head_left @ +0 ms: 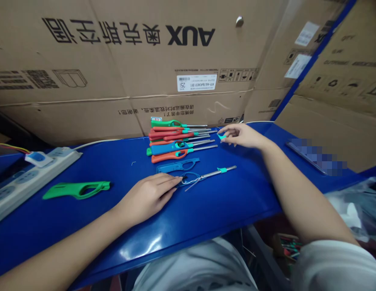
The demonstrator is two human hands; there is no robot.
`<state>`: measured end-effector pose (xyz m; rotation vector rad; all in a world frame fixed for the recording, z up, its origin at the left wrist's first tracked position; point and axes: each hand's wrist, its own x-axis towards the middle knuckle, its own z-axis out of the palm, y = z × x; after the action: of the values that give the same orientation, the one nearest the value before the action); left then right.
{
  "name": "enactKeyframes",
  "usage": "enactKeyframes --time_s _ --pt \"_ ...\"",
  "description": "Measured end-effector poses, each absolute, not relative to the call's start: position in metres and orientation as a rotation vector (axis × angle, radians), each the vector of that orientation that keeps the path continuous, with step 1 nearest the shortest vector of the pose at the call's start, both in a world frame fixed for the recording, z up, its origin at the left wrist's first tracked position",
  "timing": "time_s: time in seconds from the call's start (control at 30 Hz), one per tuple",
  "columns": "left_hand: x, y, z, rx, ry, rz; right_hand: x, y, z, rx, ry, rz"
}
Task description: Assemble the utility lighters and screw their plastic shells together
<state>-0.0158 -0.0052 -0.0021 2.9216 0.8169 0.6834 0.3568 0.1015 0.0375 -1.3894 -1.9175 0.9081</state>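
Note:
My left hand (pixel 150 198) is closed at the table's middle, its fingertips on an opened blue lighter casing (pixel 192 174) that it mostly hides. From the casing a metal lighter tube (pixel 210 174) points right, with thin wires at its base and a teal collar (pixel 221 170) near its tip. Just above lies a separate blue casing half (pixel 178 165). My right hand (pixel 240 135) is farther back, its fingers pinching a small teal plastic piece (pixel 221 137). It is beside the tube tips of a row of long-necked lighters, among them an orange lighter (pixel 168 157) and a blue lighter (pixel 166 148).
A green lighter casing (pixel 74 190) lies on the left of the blue table (pixel 121 234). Behind it is a white power strip (pixel 33 178) with a plug. Printed cardboard (pixel 115 81) walls the back. A small box (pixel 286 246) of coloured parts sits below the right edge.

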Motion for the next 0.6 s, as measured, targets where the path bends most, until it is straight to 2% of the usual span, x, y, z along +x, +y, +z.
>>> enactKeyframes --time_s 0.17,0.47,0.6 --pt "-0.016 -0.005 -0.002 2.889 0.845 0.643 0.321 0.092 0.026 -1.283 -2.05 1.003" --pt "-0.018 -0.005 -0.003 2.834 0.87 0.616 0.307 0.088 0.015 -1.161 -2.393 0.659" --pt "-0.017 -0.004 -0.003 2.831 0.875 0.601 0.311 0.089 0.016 -1.256 -2.386 0.713"
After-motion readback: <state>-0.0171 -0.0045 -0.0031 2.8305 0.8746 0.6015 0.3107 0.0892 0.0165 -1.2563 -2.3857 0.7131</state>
